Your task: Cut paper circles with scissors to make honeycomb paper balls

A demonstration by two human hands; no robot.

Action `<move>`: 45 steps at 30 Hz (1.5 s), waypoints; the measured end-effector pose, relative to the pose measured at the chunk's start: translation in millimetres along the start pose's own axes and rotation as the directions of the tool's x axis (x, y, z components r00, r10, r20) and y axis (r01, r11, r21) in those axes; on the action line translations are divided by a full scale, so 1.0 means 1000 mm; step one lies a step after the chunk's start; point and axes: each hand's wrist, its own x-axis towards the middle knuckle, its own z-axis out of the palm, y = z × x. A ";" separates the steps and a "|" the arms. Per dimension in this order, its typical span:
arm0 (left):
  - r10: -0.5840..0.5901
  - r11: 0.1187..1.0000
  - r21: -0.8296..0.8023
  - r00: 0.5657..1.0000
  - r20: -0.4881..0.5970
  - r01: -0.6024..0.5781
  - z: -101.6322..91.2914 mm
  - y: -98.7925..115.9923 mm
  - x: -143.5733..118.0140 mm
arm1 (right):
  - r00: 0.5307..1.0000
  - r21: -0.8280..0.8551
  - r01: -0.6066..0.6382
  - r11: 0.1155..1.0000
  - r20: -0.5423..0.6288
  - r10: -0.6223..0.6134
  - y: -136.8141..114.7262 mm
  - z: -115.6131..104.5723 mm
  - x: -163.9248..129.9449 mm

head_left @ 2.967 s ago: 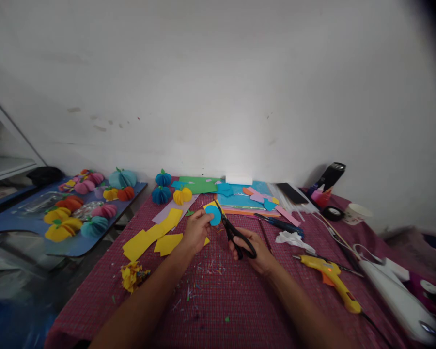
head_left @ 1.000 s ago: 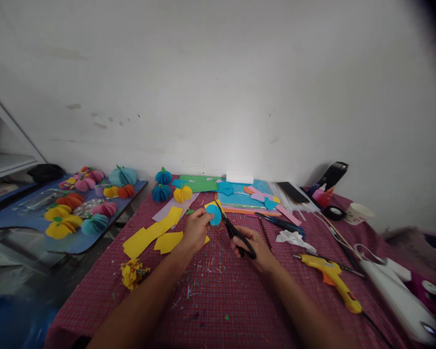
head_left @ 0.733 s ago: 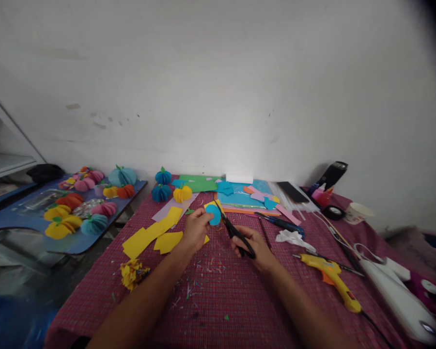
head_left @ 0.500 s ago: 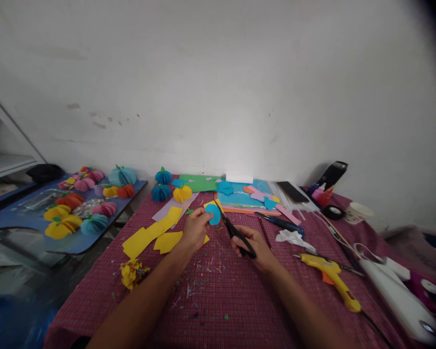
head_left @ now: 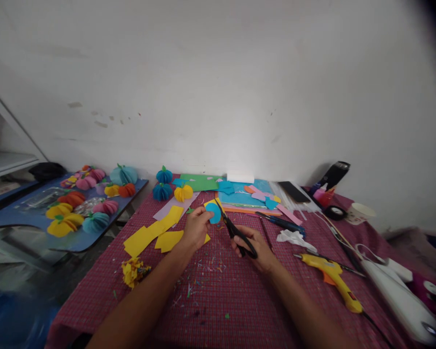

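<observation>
My left hand (head_left: pixel 196 229) pinches a small stack of paper, a blue circle (head_left: pixel 213 212) lying on yellow paper, held above the red checked tablecloth (head_left: pixel 218 295). My right hand (head_left: pixel 256 247) grips black scissors (head_left: pixel 236 231) by their handles. The blades point up and left and meet the right edge of the blue circle. Yellow paper pieces (head_left: pixel 152 232) lie on the cloth just left of my left hand. A crumpled yellow scrap (head_left: pixel 133 271) sits nearer the front left.
A yellow glue gun (head_left: pixel 330 276) lies at right, with a blue-handled tool (head_left: pixel 281 223) and white crumpled paper (head_left: pixel 294 237) behind it. Coloured paper sheets (head_left: pixel 240 196) and paper pumpkins (head_left: pixel 163 191) are at the back. A blue side table (head_left: pixel 29 225) at left holds several paper pumpkins.
Both hands stay almost in place, holding the paper and scissors. The scissors shift slightly along the circle's edge. The view tilts a little.
</observation>
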 end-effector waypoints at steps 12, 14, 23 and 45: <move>0.011 1.000 -0.010 1.000 0.009 -0.011 -0.002 -0.004 0.002 | 1.000 -0.033 -0.001 0.999 0.014 0.002 0.000 -0.002 0.001; 0.005 1.000 -0.009 1.000 0.006 -0.005 -0.001 -0.002 0.002 | 1.000 -0.032 -0.004 0.999 0.011 0.005 0.000 -0.002 0.001; -0.016 1.000 -0.022 1.000 0.008 0.016 0.001 0.002 -0.001 | 1.000 -0.030 -0.004 1.000 0.006 0.004 0.002 -0.002 0.002; -0.030 0.997 -0.072 0.998 0.064 0.035 0.002 0.009 -0.001 | 0.998 -0.067 -0.016 0.998 0.057 0.020 -0.009 -0.007 -0.001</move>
